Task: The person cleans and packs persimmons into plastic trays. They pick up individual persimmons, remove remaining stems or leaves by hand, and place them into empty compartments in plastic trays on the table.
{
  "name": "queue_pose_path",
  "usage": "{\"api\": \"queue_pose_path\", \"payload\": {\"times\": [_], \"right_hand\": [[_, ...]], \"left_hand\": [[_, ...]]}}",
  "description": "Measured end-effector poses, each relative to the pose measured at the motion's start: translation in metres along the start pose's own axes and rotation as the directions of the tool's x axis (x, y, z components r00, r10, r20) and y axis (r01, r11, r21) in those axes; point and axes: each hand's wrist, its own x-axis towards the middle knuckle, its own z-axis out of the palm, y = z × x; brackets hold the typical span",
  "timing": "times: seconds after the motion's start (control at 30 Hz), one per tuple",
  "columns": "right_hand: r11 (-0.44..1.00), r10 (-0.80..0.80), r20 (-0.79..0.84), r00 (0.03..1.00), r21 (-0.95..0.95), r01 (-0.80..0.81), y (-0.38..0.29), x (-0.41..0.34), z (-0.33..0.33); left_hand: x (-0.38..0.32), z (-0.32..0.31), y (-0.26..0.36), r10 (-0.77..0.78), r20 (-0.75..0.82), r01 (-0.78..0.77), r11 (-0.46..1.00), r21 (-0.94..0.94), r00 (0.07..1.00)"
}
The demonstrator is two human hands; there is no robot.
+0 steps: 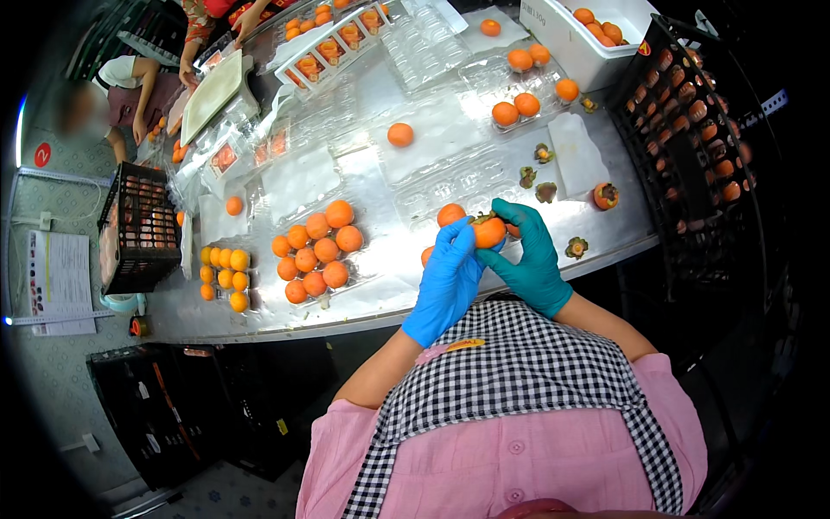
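In a blue glove, my left hand [449,282] grips an orange persimmon [491,234] with its green-brown calyx turned upward. My right hand [537,269], gloved in green, curves around the fruit's other side, thumb and fingers against it. Behind the hands, more persimmons [451,214] sit in a clear plastic tray, partly hidden. Several detached calyxes [546,192] lie on the metal table [382,295] to the right. A whole persimmon [605,196] with its calyx on rests near them, and another calyx [576,247] lies close to the right hand.
Filled trays of persimmons [326,250] and smaller yellow-orange fruit [225,258] stand left. A black crate [690,123] of fruit rises at right, beside a white foam box [583,58]. Another crate [139,227] stands far left. Co-workers' hands [246,23] are across the table.
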Motion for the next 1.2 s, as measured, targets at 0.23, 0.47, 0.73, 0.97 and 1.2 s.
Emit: {"api": "queue_pose_path", "payload": {"times": [0.23, 0.47, 0.73, 0.97, 1.2], "right_hand": [[0.904, 0.14, 0.141, 0.98, 0.386, -0.185, 0.007, 0.002, -0.012], [0.83, 0.119, 0.222, 0.968, 0.512, -0.22, 0.011, 0.006, -0.017], [0.824, 0.145, 0.224, 0.964, 0.512, -0.243, 0.016, 0.006, -0.017], [0.93, 0.146, 0.101, 0.984, 0.326, -0.171, 0.006, 0.01, -0.022], [0.943, 0.201, 0.031, 0.979, 0.264, -0.202, 0.005, 0.013, -0.022]], "left_hand": [[0.0, 0.01, -0.005, 0.065, -0.075, -0.061, 0.997, 0.054, 0.995], [0.0, 0.005, -0.008, 0.117, -0.028, -0.115, 0.99, 0.081, 0.993], [-0.003, 0.02, -0.006, 0.204, -0.062, -0.19, 0.965, 0.179, 0.977], [0.0, 0.014, 0.0, 0.053, 0.063, -0.061, 0.99, 0.129, 0.997], [0.003, 0.004, -0.002, -0.076, 0.078, 0.07, 0.995, 0.068, 0.994]]}}
